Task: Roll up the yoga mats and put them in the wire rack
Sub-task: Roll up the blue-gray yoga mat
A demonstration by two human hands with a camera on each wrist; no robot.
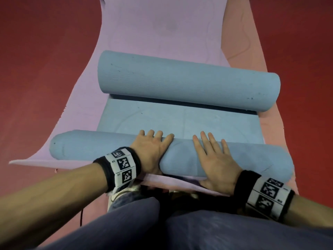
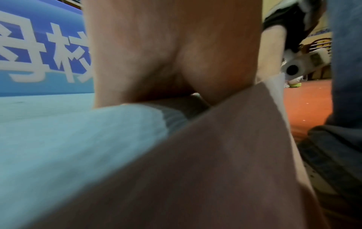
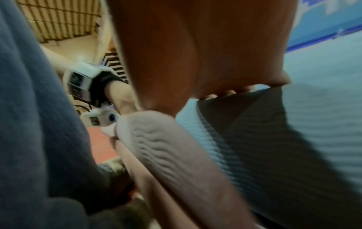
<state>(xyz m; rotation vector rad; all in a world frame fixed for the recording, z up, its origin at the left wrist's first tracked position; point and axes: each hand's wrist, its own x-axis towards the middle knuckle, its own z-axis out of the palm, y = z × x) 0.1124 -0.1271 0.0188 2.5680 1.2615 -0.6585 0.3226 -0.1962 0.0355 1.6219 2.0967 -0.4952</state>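
Pink mat (image 1: 162, 24) runs past head view's top edge; far end unseen; its near edge partly hidden under blue roll (image 1: 108, 150) & both hands; left hand (image 2: 166, 54) fills left wrist view, fingertips out of sight; right hand (image 3: 205, 46) likewise in right wrist view, all blurred; wall lettering (image 2: 45, 51) cut off, unreadable.
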